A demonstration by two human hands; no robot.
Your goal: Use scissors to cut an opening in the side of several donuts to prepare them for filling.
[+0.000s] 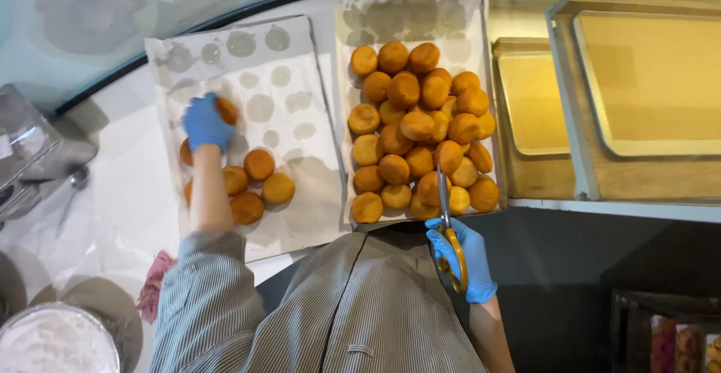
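Our left hand (204, 123), in a blue glove, is closed around a round golden-brown fried bun (226, 110) and holds it over the grease-spotted white paper sheet (289, 80) on the left of the white table (135, 185). Just below and to the right of that hand a small cluster of the same golden-brown buns (255, 185) lies on the paper, some touching. Further right, a second sheet of spotted white paper (420, 16) carries a heaped pile of golden-brown buns (420, 132), stacked close together. Our right hand (464, 256), also in a blue glove, grips the yellow-handled scissors (449, 234); their long axis runs nearly straight away from us, the blades pointing up into the near edge of the pile, which lies directly ahead of this hand. The right hand is much the nearer to the pile, the left to the small cluster. To the far right stand pale wooden trays (646, 80); we see no labels or signs
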